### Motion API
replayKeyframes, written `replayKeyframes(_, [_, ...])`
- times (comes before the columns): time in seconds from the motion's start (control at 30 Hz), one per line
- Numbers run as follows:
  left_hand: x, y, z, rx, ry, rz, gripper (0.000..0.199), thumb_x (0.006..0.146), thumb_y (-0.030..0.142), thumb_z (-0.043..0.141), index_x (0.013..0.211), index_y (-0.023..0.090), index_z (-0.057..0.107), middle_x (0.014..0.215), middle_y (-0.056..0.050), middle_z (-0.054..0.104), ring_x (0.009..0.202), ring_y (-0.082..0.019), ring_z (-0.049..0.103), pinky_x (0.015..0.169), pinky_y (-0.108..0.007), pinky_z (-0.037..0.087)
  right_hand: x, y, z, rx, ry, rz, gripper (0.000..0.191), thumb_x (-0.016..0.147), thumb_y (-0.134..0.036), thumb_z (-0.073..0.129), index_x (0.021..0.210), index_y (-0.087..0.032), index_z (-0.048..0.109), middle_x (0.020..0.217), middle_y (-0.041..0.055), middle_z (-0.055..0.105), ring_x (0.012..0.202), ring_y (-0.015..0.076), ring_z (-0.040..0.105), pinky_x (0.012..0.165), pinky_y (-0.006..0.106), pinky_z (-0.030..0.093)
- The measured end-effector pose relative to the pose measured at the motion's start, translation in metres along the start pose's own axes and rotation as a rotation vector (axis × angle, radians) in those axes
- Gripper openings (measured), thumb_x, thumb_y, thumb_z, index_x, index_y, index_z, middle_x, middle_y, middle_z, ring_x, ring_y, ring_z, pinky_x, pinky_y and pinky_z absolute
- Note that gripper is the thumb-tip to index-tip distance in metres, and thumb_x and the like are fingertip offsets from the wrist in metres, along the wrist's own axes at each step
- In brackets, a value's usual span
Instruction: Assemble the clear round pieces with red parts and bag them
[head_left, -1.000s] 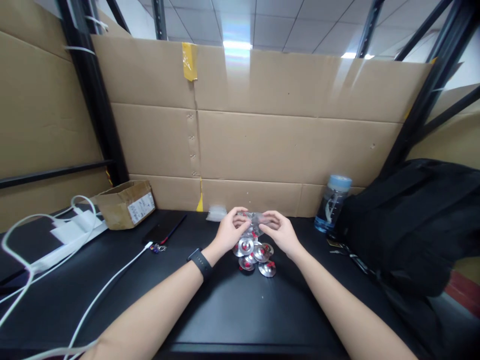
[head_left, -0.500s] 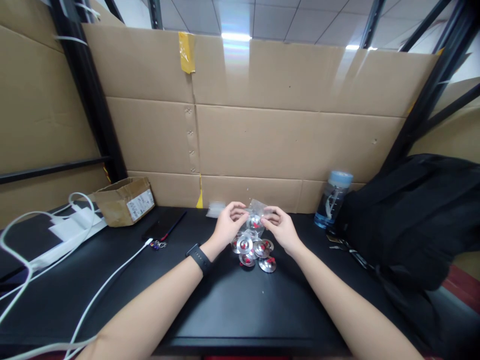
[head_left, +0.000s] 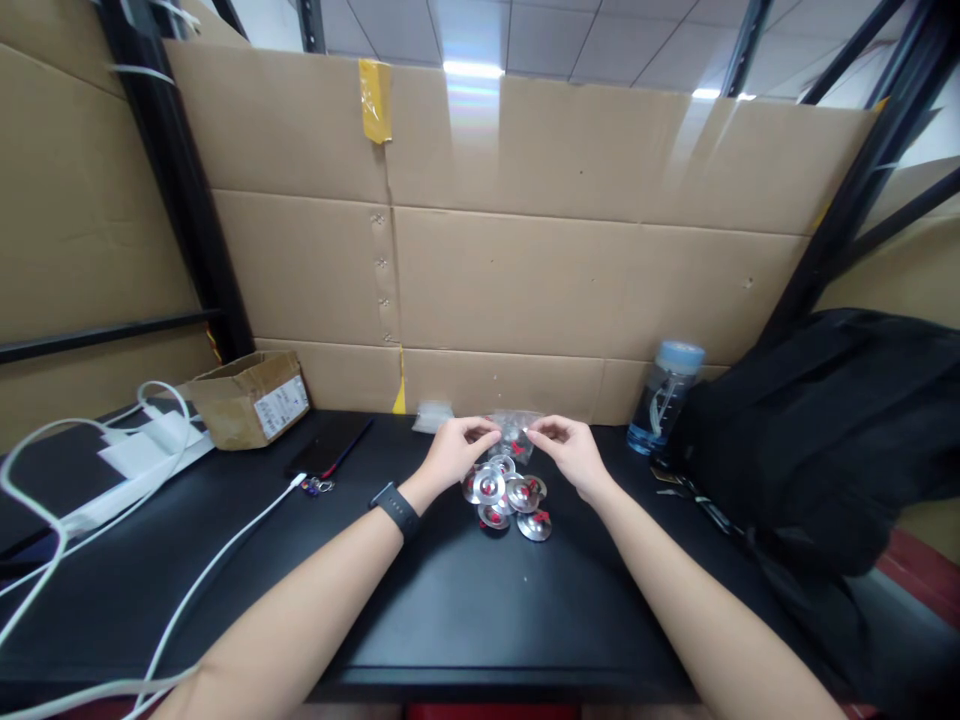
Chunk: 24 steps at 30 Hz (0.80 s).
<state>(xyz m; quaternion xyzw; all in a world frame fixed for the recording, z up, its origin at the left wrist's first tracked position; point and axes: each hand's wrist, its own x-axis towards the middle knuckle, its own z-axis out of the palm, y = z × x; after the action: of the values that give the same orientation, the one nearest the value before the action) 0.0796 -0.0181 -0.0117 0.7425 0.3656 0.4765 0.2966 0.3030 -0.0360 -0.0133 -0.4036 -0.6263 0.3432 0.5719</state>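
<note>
A small clear plastic bag (head_left: 514, 424) is pinched between my two hands, with something metallic and red in it. My left hand (head_left: 459, 450), with a dark watch on the wrist, grips the bag's left side. On the bag's right side the fingers of my right hand (head_left: 566, 450) are closed. Just below and nearer to me lies a pile of several round silver discs (head_left: 490, 486) with red bits at their centres. One disc (head_left: 535, 526) rests at the front right of the pile, on the black table (head_left: 480, 620).
Behind my left hand lies a stack of clear bags (head_left: 433, 417). Further left are a phone (head_left: 328, 447), an open cardboard box (head_left: 251, 405) and a white power strip (head_left: 150, 485) with cables. A water bottle (head_left: 665, 397) and black backpack (head_left: 825, 440) stand right.
The bag has flattened and tilted between my hands, and the metal piece in it shows less clearly. My right hand has shifted slightly; the pile looks the same.
</note>
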Motion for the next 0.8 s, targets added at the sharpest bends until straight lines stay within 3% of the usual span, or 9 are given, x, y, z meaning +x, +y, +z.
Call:
replayKeyframes(0.17, [0.0, 0.007, 0.001, -0.035, 0.03, -0.011, 0.018, 0.083, 0.032, 0.073, 0.091, 0.017, 0.078, 0.092, -0.007, 0.079, 0.085, -0.021, 0.073, 0.078, -0.03, 0.055, 0.0, -0.006, -0.003, -0.041, -0.053, -0.019, 0.03, 0.069, -0.042, 0.085, 0.082, -0.017, 0.073, 0.083, 0.0069, 0.074, 0.076, 0.0217, 0.069, 0.076, 0.035, 0.054])
replayKeyframes(0.3, [-0.001, 0.014, 0.004, 0.033, 0.013, 0.082, 0.018, 0.086, 0.034, 0.069, 0.09, 0.02, 0.079, 0.093, -0.005, 0.079, 0.086, -0.02, 0.072, 0.079, -0.029, 0.053, -0.004, -0.011, 0.004, 0.062, -0.019, 0.0, 0.032, 0.068, -0.04, 0.085, 0.087, -0.019, 0.071, 0.082, 0.0054, 0.073, 0.078, 0.0212, 0.069, 0.075, 0.033, 0.055])
replayKeyframes(0.5, [0.002, 0.006, -0.005, 0.075, 0.088, -0.002, 0.017, 0.084, 0.034, 0.07, 0.088, 0.019, 0.078, 0.089, -0.004, 0.078, 0.083, -0.02, 0.071, 0.08, -0.031, 0.053, -0.002, -0.007, 0.002, 0.056, 0.019, 0.016, 0.039, 0.067, -0.042, 0.086, 0.093, -0.018, 0.068, 0.08, 0.0049, 0.073, 0.077, 0.0206, 0.069, 0.078, 0.034, 0.054])
replayKeyframes(0.67, [-0.001, 0.021, -0.001, 0.034, 0.09, 0.073, 0.018, 0.088, 0.034, 0.066, 0.091, 0.019, 0.075, 0.092, -0.006, 0.077, 0.086, -0.021, 0.07, 0.08, -0.032, 0.052, -0.003, -0.011, 0.004, 0.084, 0.056, -0.042, 0.036, 0.072, -0.042, 0.083, 0.096, -0.02, 0.067, 0.091, 0.0061, 0.074, 0.087, 0.022, 0.07, 0.083, 0.035, 0.054])
replayKeyframes(0.8, [0.0, 0.019, 0.0, -0.004, 0.158, 0.089, 0.019, 0.088, 0.031, 0.064, 0.104, 0.019, 0.065, 0.092, -0.005, 0.074, 0.085, -0.019, 0.068, 0.08, -0.03, 0.051, -0.003, -0.01, 0.004, 0.075, 0.124, -0.065, 0.036, 0.073, -0.041, 0.081, 0.099, -0.021, 0.065, 0.084, 0.0038, 0.07, 0.081, 0.0209, 0.068, 0.078, 0.034, 0.054])
